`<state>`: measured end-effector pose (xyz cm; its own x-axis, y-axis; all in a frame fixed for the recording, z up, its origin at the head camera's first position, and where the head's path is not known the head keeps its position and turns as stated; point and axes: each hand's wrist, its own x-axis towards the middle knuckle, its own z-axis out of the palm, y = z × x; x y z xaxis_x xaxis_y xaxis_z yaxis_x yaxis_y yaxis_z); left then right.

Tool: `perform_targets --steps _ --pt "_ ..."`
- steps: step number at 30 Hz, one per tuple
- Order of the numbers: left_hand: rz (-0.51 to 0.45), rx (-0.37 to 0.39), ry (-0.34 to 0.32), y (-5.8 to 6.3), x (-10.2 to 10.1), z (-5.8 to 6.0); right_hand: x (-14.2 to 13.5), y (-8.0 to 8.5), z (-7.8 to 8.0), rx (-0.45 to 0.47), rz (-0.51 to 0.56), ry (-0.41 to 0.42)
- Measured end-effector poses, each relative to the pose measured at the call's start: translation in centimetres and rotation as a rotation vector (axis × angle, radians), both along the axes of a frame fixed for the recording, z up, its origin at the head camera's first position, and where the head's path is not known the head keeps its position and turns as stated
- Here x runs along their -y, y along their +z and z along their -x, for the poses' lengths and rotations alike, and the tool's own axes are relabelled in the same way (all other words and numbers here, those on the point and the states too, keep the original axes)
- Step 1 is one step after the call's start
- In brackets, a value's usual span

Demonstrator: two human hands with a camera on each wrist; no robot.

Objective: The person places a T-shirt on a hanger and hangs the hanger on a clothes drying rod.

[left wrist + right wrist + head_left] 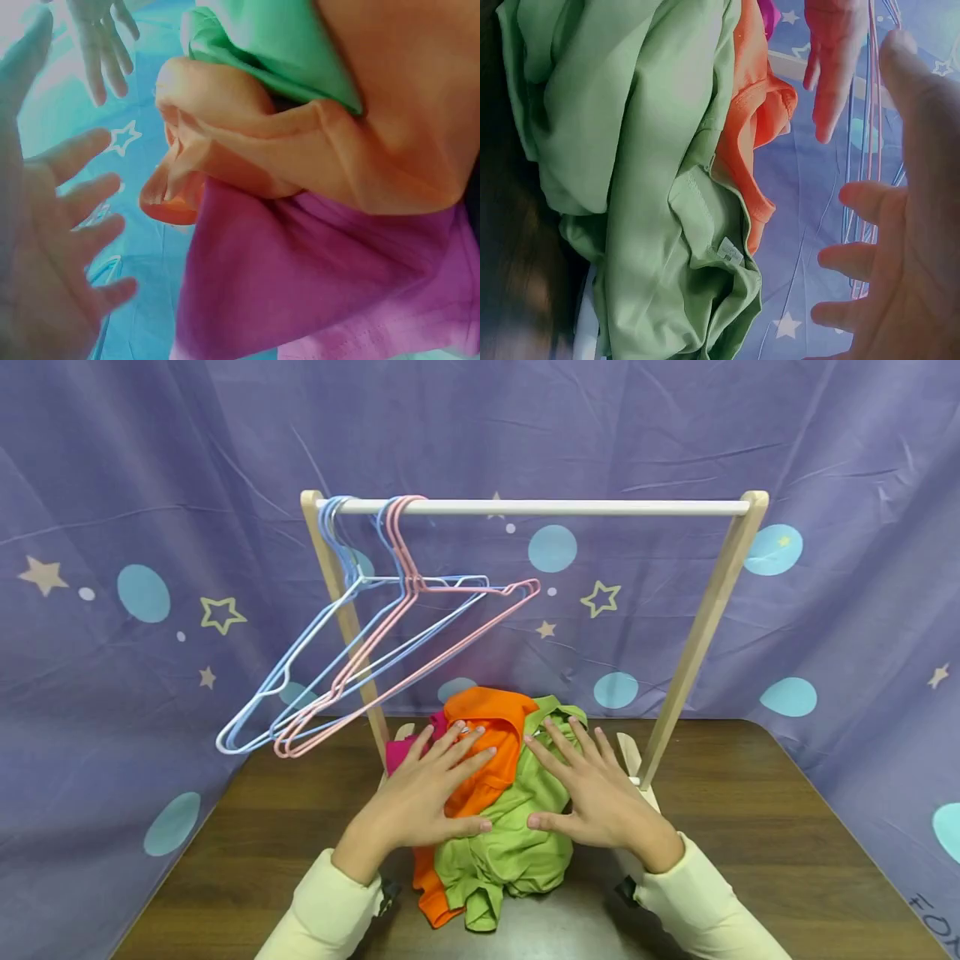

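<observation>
A heap of crumpled clothes lies on the table under both hands. It holds a green garment (pixel 517 856), an orange garment (pixel 491 706) and a magenta garment (pixel 397 754). My left hand (pixel 420 802) spreads its fingers above the orange cloth, palm down and holding nothing. Likewise spread, my right hand (pixel 603 802) hovers above the right side of the green one. Both wrist views show a gap between fingers and cloth. A small white label (pixel 730 252) shows inside the green garment's opening in the right wrist view.
Behind the heap stands a wooden rack (pixel 697 643) with a white rod (pixel 585 507). Several blue, white and pink hangers (pixel 408 585) hang at the rod's left end. The brown table (pixel 757 843) extends to either side, before a purple patterned curtain (pixel 480 427).
</observation>
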<state>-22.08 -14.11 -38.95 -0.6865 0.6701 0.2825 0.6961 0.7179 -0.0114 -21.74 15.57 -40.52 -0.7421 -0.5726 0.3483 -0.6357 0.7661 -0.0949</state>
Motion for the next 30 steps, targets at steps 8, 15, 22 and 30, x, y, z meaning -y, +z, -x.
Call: perform_targets --steps 8,15,22,30 --pt "-0.075 -0.27 -0.063 0.3 -0.2 0.6 0.0 -0.3 0.4 -0.047 0.044 -0.001" --pt "-0.225 -0.448 -0.052 1.2 -0.3 0.5 -0.3 -0.3 1.0 -0.072 0.057 -0.036" --pt "-0.411 -0.614 -0.01 3.0 0.1 0.9 -0.4 -0.3 1.9 -0.037 0.048 -0.071" --pt "-0.488 -0.769 0.128 5.8 0.4 0.7 -0.3 0.2 3.5 -0.052 0.055 -0.121"
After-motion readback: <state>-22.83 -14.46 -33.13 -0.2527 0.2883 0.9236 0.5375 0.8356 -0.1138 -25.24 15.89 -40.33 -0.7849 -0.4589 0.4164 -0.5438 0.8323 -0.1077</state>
